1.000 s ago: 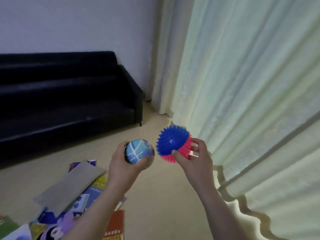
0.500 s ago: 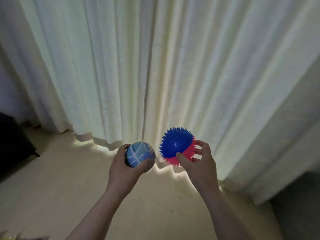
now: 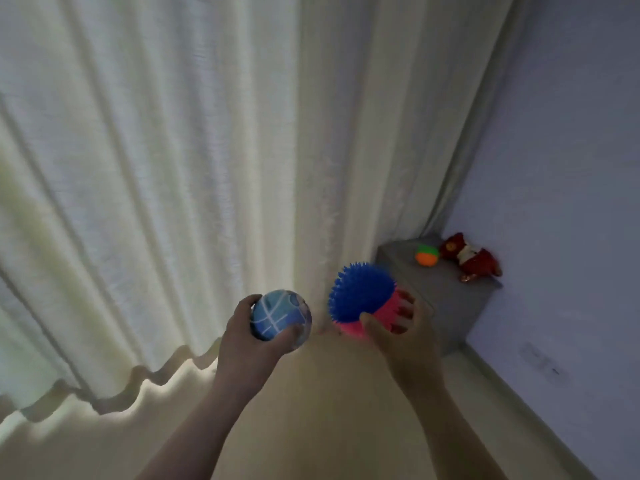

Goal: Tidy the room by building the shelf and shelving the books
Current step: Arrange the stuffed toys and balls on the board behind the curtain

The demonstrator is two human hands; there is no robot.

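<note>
Curtain (image 3: pixel 173 168) behind — left fingers (image 3: pixel 243 306) grip blue ball (image 3: pixel 278 317), right fingers (image 3: pixel 408 303) grip spiky ball (image 3: pixel 360 292).

Three balls (image 3: pixel 281 315) (image 3: pixel 360 294) (image 3: pixel 427 255), one red toy (image 3: pixel 471 256), one grey box (image 3: pixel 443 292), one curtain (image 3: pixel 173 168)

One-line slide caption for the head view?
Before a pale curtain and grey box, left hand holds a blue patterned ball, right hand a blue-and-pink spiky ball.

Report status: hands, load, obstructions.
Left hand grips blue ball. Right hand grips spiky ball. No shelf or books in view. Grey box ahead, red toy atop.
</note>
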